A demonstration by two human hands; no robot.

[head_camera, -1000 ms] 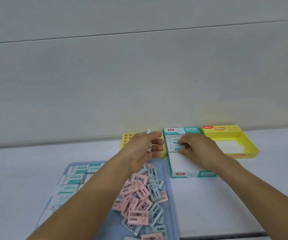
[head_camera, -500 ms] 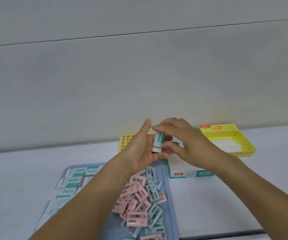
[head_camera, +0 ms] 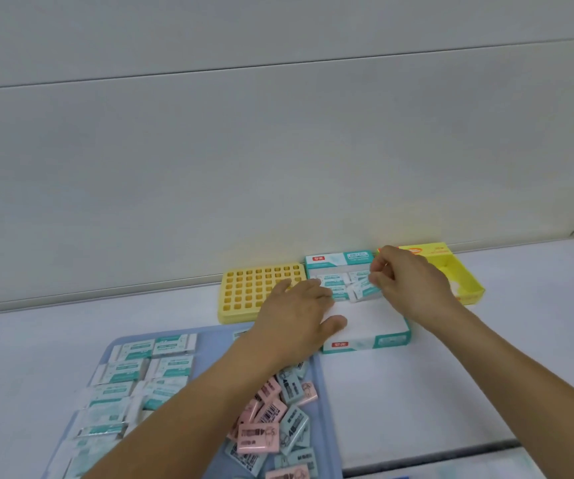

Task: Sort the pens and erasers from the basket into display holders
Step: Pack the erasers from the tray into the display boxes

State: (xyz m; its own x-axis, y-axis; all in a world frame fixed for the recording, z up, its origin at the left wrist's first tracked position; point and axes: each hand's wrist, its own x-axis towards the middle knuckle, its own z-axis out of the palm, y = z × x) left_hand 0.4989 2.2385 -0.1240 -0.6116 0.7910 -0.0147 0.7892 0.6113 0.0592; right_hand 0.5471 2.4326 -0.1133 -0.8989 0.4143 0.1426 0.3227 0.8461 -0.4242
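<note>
Yellow grid holder (head_camera: 261,292) just left of left hand (head_camera: 297,314); yellow box (head_camera: 465,278) behind right hand (head_camera: 411,285); left lies flat, fingers straight, on teal box (head_camera: 372,340); right pinches eraser (head_camera: 365,288) inside it; loose erasers (head_camera: 278,423) under left forearm.

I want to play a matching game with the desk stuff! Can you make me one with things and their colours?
Things:
1. holder with many square holes
2. tray under the loose erasers
3. open box at the two hands
4. small erasers with barcodes

Colours:
A. white and teal
B. pink
C. yellow
D. pale blue

Pairs: 1-C, 2-D, 3-A, 4-B
</note>
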